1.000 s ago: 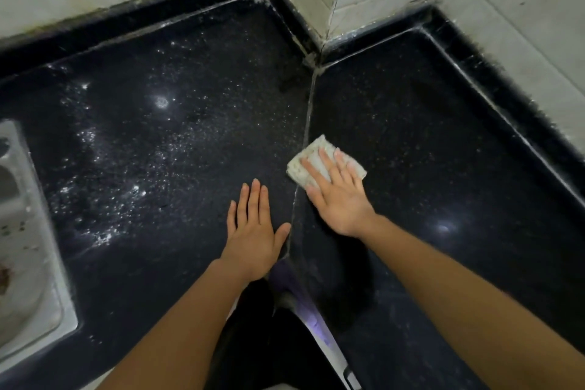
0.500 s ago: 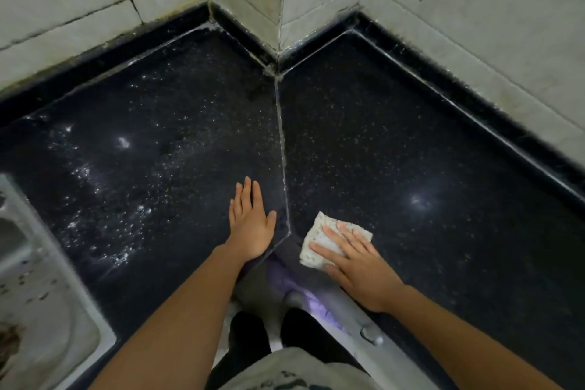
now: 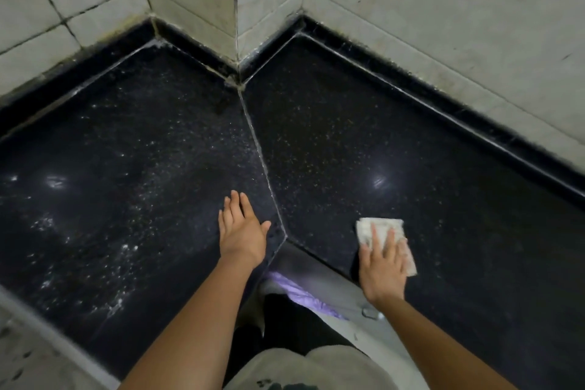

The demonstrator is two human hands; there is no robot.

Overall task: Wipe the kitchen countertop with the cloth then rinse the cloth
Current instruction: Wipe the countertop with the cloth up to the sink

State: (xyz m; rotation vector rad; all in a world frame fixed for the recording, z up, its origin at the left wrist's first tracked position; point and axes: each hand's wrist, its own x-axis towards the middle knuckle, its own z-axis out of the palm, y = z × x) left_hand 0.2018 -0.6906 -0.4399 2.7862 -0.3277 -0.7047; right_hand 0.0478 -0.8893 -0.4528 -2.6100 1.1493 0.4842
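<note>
Pale folded cloth point(image 3: 381, 224) lies near the black speckled stone countertop's point(image 3: 348, 152) front edge, pressed under the flat-fingered right hand point(image 3: 383, 266), left hand point(image 3: 242, 234) flat and empty: mid-wipe, the residue-flecked left slab probably next.

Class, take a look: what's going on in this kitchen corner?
A person is wiping a black corner countertop. The right hand presses a pale cloth flat on the right slab near its front edge; the left hand rests flat on the left slab, which shows white specks. No rinsing yet.
</note>
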